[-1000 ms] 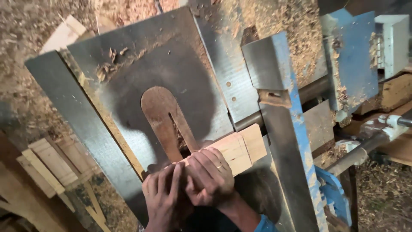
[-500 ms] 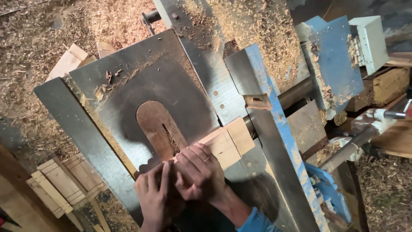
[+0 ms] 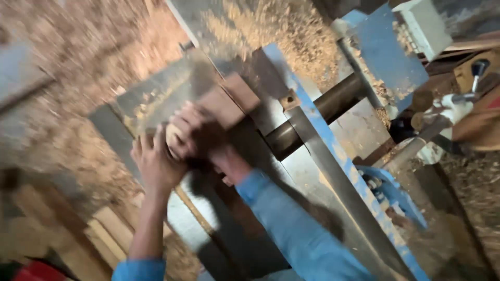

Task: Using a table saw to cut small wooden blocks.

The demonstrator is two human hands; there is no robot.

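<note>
A flat wooden block lies on the grey metal saw table, its right end against the blue fence. My right hand presses down on the block's near end, fingers spread over it. My left hand lies flat beside it on the left, touching the block's near edge and the table. Both arms wear blue sleeves. The hands hide the slot in the table. The picture is blurred by motion.
Sawdust covers the floor and the machine's far side. A dark round bar runs under the fence. Blue metal parts and a lever with a dark knob stand at the right. Wooden offcuts lie low left.
Both hands and the block have slid forward along the fence, away from me, over the table's slot. The camera has swung and the view is now blurred.
</note>
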